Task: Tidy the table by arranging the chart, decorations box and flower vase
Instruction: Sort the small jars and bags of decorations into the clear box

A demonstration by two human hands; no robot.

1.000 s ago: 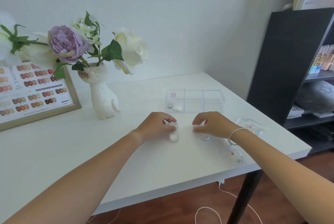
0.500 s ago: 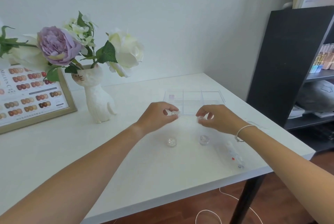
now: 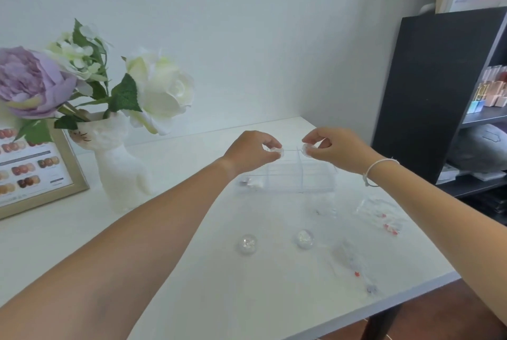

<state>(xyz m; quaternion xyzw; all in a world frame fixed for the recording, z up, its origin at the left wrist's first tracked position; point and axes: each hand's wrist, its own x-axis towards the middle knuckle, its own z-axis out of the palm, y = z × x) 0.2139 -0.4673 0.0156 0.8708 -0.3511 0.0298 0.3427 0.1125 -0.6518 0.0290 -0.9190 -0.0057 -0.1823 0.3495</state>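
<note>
Clear decorations box (image 3: 288, 175), divided | left hand (image 3: 251, 151) pinches lid (image 3: 275, 151) | right hand (image 3: 333, 149) pinches disc (image 3: 306, 150)

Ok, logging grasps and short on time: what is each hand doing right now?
Left hand: closed, pinching a small clear jar above the decorations box.
Right hand: closed, pinching another small clear jar above the same box.

One chart (image 3: 30, 172), one vase (image 3: 120, 164), one clear box (image 3: 290, 178), two loose pots (image 3: 247, 243).

A nail salon desk: framed nail-colour chart (image 3: 30, 172), polish bottles (image 3: 491, 95) on black shelving (image 3: 428, 92).
</note>
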